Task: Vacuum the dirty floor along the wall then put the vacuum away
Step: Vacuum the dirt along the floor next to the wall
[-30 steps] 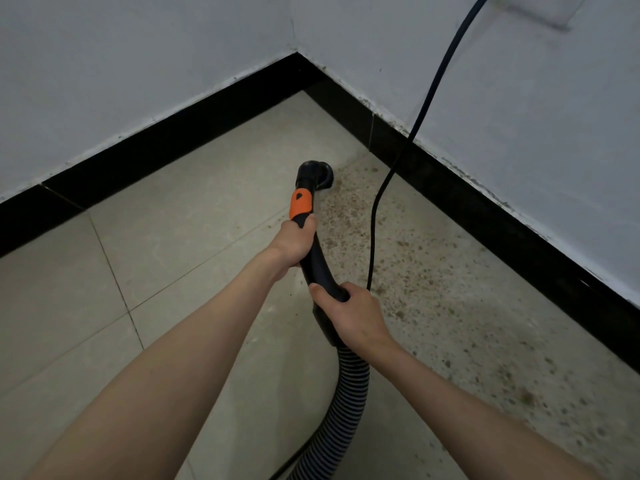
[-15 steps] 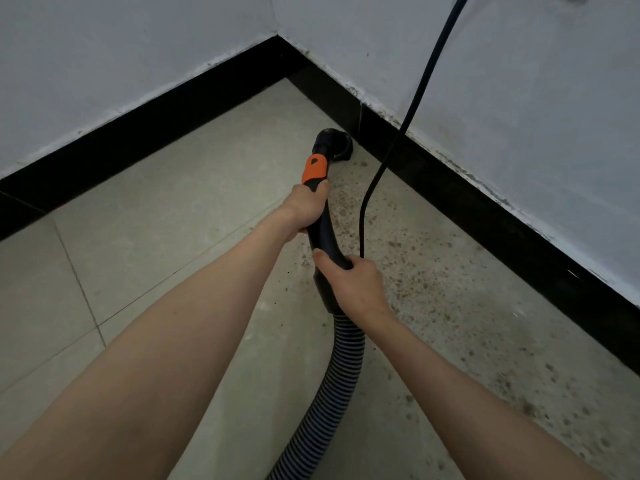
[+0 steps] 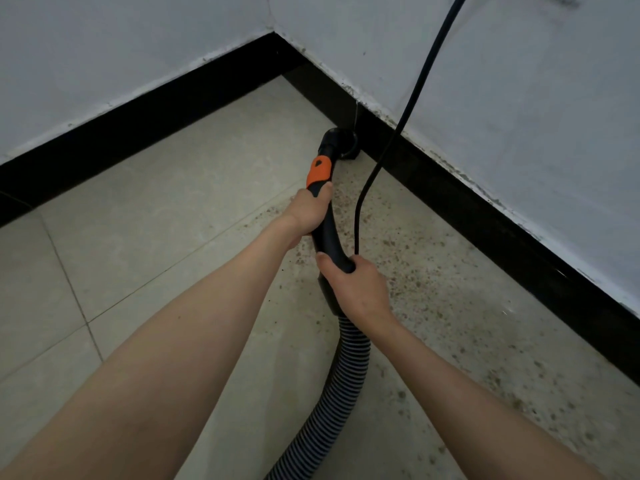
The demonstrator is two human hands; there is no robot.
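Both bare forearms stretched forward and down from the bottom edge, converging on a curved black plastic vacuum handle tube (image 3: 327, 233).

Left hand (image 3: 306, 213) forward on the tube, just below the orange collar (image 3: 319, 169); back of hand up, fingers wrapped round the tube from the left, thumb tip showing on its right side. Left arm nearly straight, crossing diagonally from lower left.

Right hand (image 3: 358, 289) further back, at the bend where the tube meets the ribbed black-and-grey corrugated hose (image 3: 343, 372); thumb (image 3: 325, 263) laid over the tube's left side, fingers curled round it from the right. Wrist bent slightly, forearm running off to lower right.

Black round nozzle head (image 3: 341, 143) down on the beige tiled floor (image 3: 156, 220), touching or just beside the black skirting board (image 3: 485, 216) of the right-hand white wall (image 3: 519, 98), near the corner. Cannot tell whether it presses the skirting.

Brown specks of dirt (image 3: 433, 292) scattered over the tiles along that skirting, from behind the nozzle to the lower right. Tiles on the left look cleaner.

Thin black power cable (image 3: 412, 95) hanging from top right, ending at the right hand; grip on it not discernible.

Hose trailing off the bottom edge.
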